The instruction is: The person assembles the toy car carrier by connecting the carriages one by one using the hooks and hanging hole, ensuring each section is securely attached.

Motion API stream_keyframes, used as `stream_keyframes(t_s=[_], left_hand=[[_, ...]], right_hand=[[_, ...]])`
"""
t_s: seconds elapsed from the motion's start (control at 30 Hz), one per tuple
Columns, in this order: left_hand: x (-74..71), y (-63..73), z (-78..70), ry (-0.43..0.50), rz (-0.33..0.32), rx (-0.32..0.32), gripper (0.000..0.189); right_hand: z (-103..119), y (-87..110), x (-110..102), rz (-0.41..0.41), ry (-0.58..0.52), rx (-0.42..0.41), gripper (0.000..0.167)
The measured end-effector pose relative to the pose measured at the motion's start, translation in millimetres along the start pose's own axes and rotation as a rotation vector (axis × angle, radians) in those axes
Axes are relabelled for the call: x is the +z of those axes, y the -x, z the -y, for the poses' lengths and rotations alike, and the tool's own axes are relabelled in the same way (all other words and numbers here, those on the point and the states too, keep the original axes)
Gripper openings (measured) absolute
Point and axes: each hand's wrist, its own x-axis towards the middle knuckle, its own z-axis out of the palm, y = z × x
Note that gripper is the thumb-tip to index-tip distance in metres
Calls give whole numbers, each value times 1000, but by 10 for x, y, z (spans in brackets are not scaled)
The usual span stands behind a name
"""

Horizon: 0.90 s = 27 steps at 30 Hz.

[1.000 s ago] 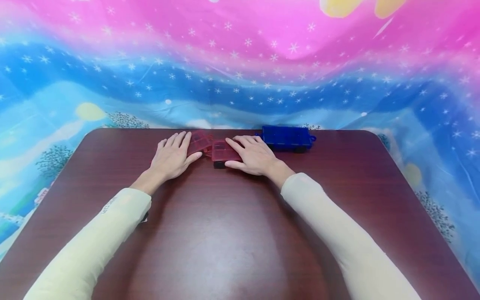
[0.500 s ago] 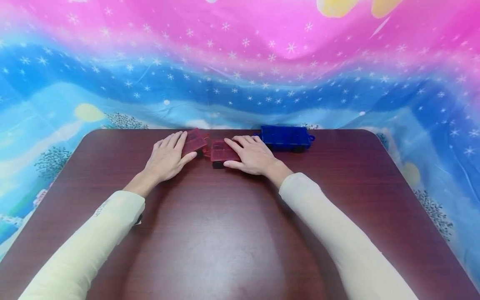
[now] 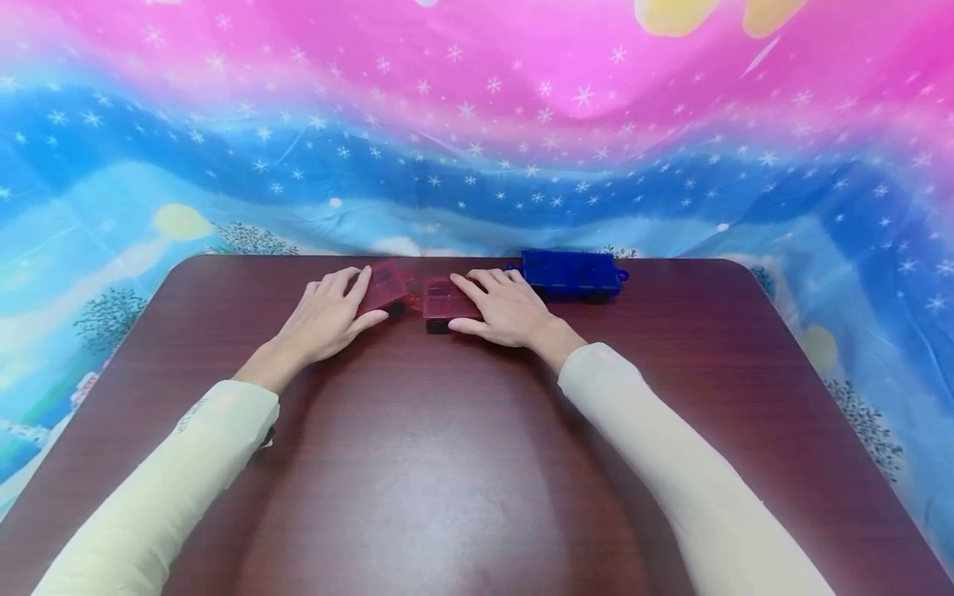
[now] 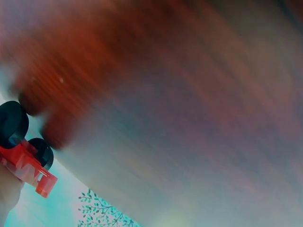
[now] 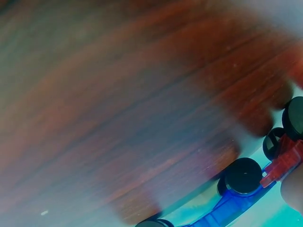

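Two see-through red toy wagons with black wheels stand near the far table edge, end to end and angled. My left hand grips the left red wagon, thumb along its near side and fingers over its far side. My right hand holds the right red wagon the same way and covers its right half. A red coupling shows between the two wagons. In the left wrist view, the left wagon's underside piece and wheels appear. In the right wrist view, the right wagon's end shows at the edge.
A blue toy wagon with a loop at its end stands behind and right of my right hand, close to the table's far edge. The brown table has rounded far corners. A patterned cloth hangs behind it.
My left hand has shifted left and a little toward me with its wagon, which turned, and the gap between the red wagons widened. My right hand and the blue wagon stayed nearly still.
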Motion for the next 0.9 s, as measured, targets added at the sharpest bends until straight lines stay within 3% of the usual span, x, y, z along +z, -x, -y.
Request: stream_keyframes(t_s=[0.47,0.9], left_hand=[[-112,69,-12,-41,-17,110,79],[-112,123,65,-106,-110,239,78]], right_hand=[[1,4,-8,4,-2,7,87],[18,-5,-5,8,9,11,88]])
